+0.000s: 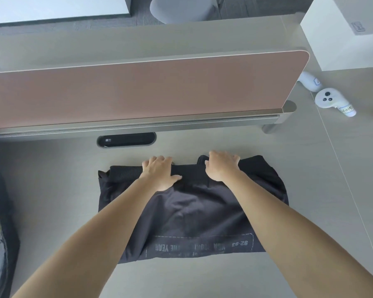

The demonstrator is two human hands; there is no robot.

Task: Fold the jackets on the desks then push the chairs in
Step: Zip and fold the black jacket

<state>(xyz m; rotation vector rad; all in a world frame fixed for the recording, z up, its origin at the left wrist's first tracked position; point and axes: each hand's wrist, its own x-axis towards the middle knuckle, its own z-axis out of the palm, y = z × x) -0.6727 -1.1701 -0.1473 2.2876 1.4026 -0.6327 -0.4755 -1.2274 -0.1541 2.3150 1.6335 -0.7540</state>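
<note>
Head view: I saw left hand (159, 172) pressed flat on the part-folded jacket (192, 211), far edge; right hand (222, 166) grip unclear; chairs not yet pushed, I judged.

jacket (192, 211) on desk (289, 190), partition (138, 93) behind

Illumination bright, even and diffuse; shadows on the tabletop (63, 190) soft and faint; no strong glare; wide-angle distortion bends straight edges near the frame borders; overall image slightly soft.
</note>
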